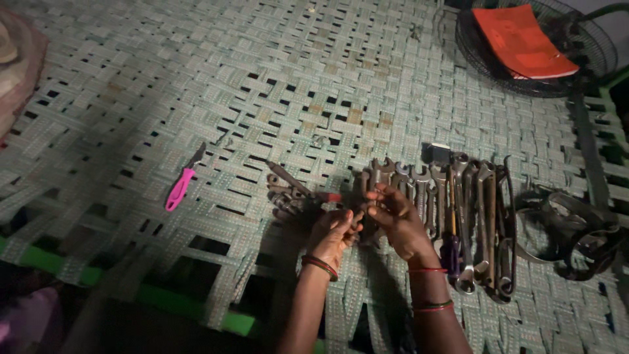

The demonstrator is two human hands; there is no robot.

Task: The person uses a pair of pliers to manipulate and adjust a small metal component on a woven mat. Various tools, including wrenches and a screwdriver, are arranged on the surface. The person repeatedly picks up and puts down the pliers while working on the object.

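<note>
Both hands meet over a woven cot (275,85), just left of a row of wrenches (458,210). The left hand (334,233) curls closed around a dark tool (298,187). The right hand (396,216) pinches a wrench (380,174); a pink-handled knife (182,185) lies far left.

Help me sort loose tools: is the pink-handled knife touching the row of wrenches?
Apart. The head view shows the pink-handled knife lying alone on the woven mat, with bare weave between it and the row of wrenches.
</note>
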